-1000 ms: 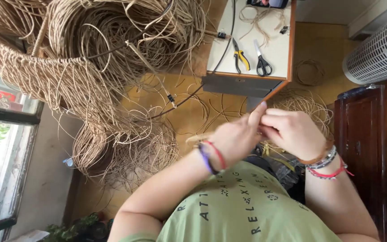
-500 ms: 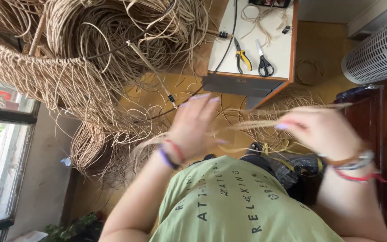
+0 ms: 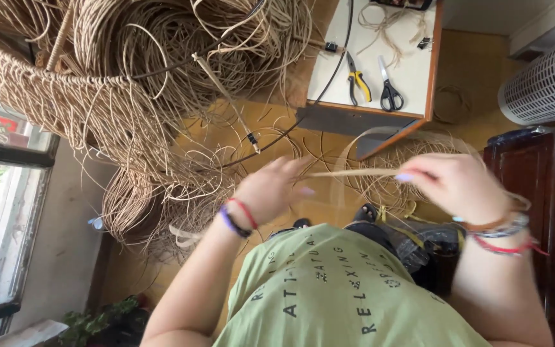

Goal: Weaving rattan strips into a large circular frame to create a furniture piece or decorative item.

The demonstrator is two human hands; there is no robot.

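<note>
My right hand (image 3: 460, 187) pinches a flat pale rattan strip (image 3: 354, 173) that runs level toward my left hand (image 3: 271, 190). The strip's far end meets my left fingertips; motion blur hides whether they grip it. The strip loops upward (image 3: 380, 132) behind the hands. My left wrist carries purple and red bands, my right wrist several bracelets. Beneath the hands are my green printed shirt (image 3: 342, 289) and a dark bundle with yellow strips (image 3: 419, 238).
A big woven basket (image 3: 40, 96) and tangled rattan coils (image 3: 181, 58) fill the upper left. A white-topped table (image 3: 419, 71) holds yellow-handled pliers (image 3: 358, 81) and black scissors (image 3: 390, 94). A white grille (image 3: 547, 83) and dark wooden cabinet (image 3: 547, 186) stand right; a window (image 3: 1, 212) left.
My hands were together on the strip a second ago. They have drawn apart sideways, and the strip is now stretched between them.
</note>
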